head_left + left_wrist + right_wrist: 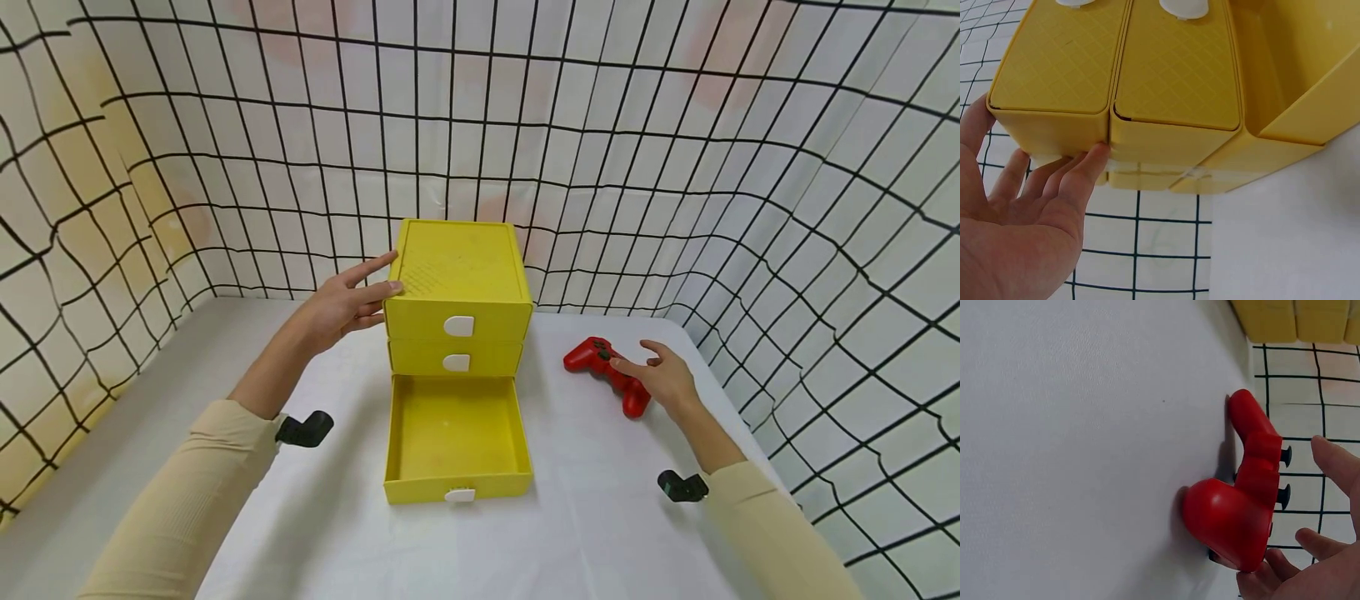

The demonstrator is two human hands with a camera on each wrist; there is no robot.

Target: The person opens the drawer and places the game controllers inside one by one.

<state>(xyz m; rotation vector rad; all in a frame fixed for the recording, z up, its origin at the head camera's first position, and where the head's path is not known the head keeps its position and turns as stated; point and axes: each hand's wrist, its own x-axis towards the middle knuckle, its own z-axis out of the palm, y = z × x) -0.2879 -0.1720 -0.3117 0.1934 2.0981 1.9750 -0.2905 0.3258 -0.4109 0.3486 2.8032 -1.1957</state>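
Observation:
A yellow three-drawer box (465,262) stands on the table, its bottom drawer (495,486) pulled out with nothing inside. The two upper drawers, each with a white tab handle, are closed. My left hand (337,310) touches the box's left side near the top, its thumb at the top edge and its fingers spread along the side wall (1054,129). To the right of the box lies a red game controller (582,357) with black thumbsticks. Beside its right grip, my right hand (666,380) has its fingers apart; some fingertips (1277,562) reach the controller's edge.
A white cloth covers the table (592,508). Black wire grid (592,133) over white sheeting encloses the back and both sides. The pulled-out drawer juts toward the front of the table. Both sleeves carry a black wrist camera (306,429).

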